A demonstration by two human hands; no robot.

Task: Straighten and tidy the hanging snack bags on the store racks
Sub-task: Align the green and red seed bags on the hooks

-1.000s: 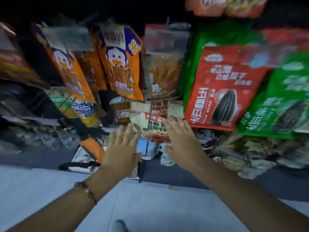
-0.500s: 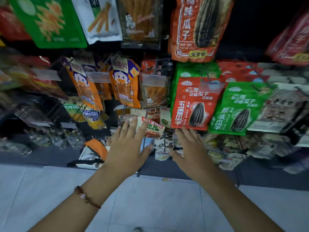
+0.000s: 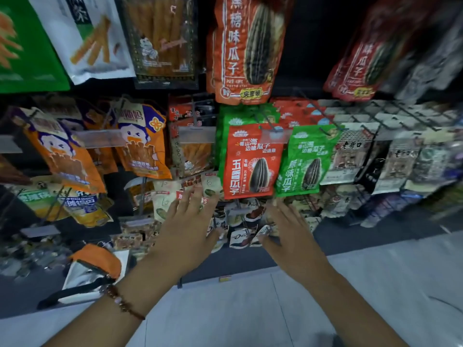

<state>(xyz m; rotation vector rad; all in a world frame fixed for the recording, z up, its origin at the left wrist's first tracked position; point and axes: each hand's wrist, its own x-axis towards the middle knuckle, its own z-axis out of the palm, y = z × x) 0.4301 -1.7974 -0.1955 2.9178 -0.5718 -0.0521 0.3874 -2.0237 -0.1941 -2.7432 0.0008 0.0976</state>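
Head view: since the earlier frame the right hand (image 3: pixel 292 231) has shifted rightward and both hands sit nearer the rack, while the view has tilted up to show the top row of bags. The left hand (image 3: pixel 186 230) and the right hand are spread flat, holding nothing, just below the glossy red sunflower-seed bag (image 3: pixel 251 160) and the glossy green sunflower-seed bag (image 3: pixel 307 160). These hang side by side on wire hooks, the green one tilted, so the open palms look poised to square them.

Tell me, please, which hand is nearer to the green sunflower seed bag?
Right. The right hand reaches up just below the green sunflower seed bag, its fingers near the bottom edge. The left hand is further left, below the red seed bag.
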